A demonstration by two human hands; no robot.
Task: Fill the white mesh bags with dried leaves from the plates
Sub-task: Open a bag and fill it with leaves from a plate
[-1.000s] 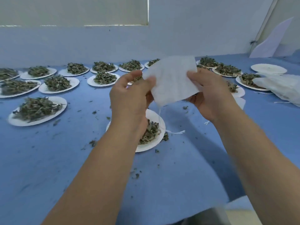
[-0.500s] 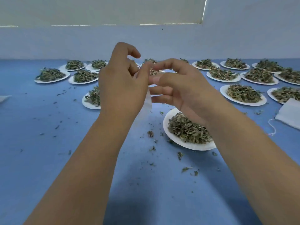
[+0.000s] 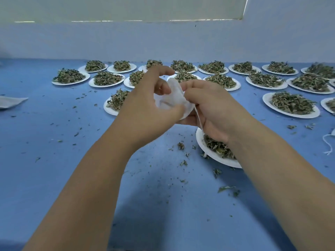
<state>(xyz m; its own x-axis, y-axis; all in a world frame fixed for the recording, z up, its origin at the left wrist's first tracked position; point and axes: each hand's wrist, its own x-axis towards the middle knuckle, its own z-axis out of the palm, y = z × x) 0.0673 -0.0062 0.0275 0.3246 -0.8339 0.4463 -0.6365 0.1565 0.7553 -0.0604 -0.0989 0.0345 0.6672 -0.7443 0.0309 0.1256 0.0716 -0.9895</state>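
Two bare forearms reach in from the bottom of the frame over a blue table (image 3: 54, 178) and meet at the centre. A crumpled white mesh bag (image 3: 172, 98) is held between the two hands, raised above the table.

The left hand (image 3: 145, 109) has its fingers curled and its thumb pressed to the lower edge of the bag, gripping it from the left. The right hand (image 3: 213, 113) pinches the right edge of the bag with bent fingers. A thin white drawstring (image 3: 198, 118) hangs from the bag across the right palm.

Just below the right wrist, right of centre, sits the nearest plate (image 3: 204, 151). It is white and holds a low heap of dried leaves (image 3: 217, 147), and the arm hides part of it. Loose leaf scraps (image 3: 181, 145) are scattered on the table beside this plate and toward the lower right.

Behind the left hand, a second plate (image 3: 108, 109) of leaves shows partly. At the right of the frame, a full plate (image 3: 290, 113) carries a broad green-brown mound. A flat white bag (image 3: 10, 104) lies at the left edge of the frame, and a loose end of white string (image 3: 328, 142) lies at the right edge.

Farther back, more than a dozen white plates stand in loose rows (image 3: 107, 82) across the width of the table, each piled with dried leaves. Behind them a pale wall (image 3: 163, 42) fills the upper frame.
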